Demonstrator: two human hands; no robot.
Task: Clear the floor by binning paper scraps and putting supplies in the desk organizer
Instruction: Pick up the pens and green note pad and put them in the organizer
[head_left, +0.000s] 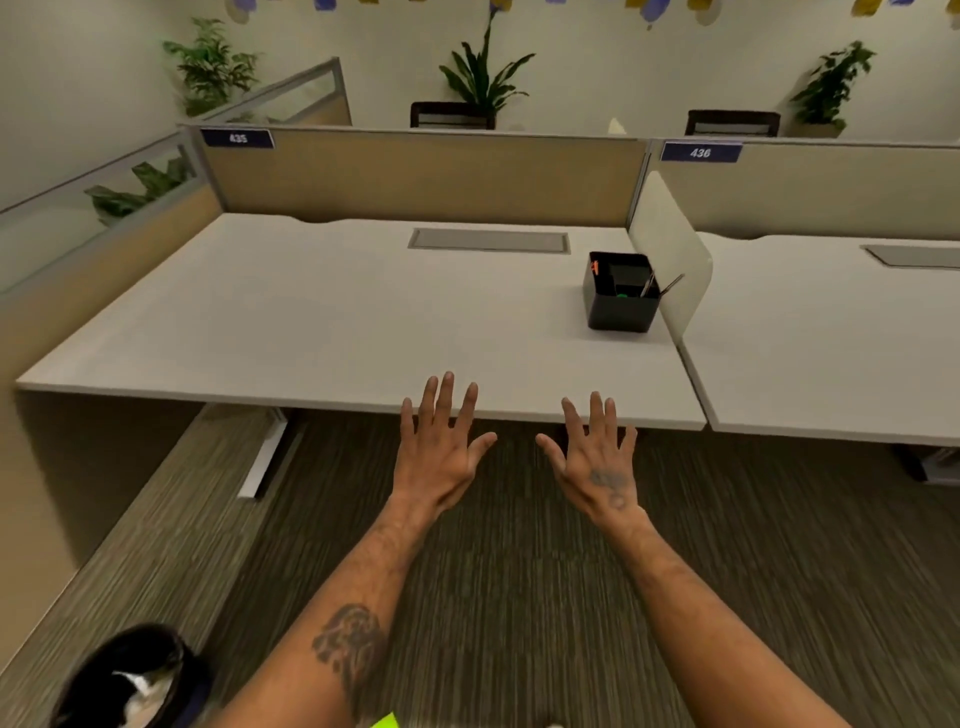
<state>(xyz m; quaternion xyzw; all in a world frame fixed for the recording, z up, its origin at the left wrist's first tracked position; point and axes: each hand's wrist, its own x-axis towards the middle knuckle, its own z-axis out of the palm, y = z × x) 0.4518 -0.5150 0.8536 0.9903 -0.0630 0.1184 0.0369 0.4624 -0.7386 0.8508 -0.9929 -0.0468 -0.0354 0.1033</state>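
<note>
A black desk organizer (621, 306) stands on the white desk (311, 322) at its right side, against a low divider. It holds pens, something orange and something green. My left hand (441, 447) and my right hand (597, 462) are stretched out side by side, palms down, fingers spread, over the desk's front edge, and hold nothing. A black bin (124, 680) with white paper inside sits on the carpet at the lower left. A bright yellow-green scrap (387, 721) shows at the bottom edge, under my left forearm.
A second desk (831, 332) adjoins on the right, behind the white divider (670, 249). Tan partition panels (415, 176) close off the back and left. A white desk leg (265, 457) stands under the left part. Striped carpet (519, 571) lies below.
</note>
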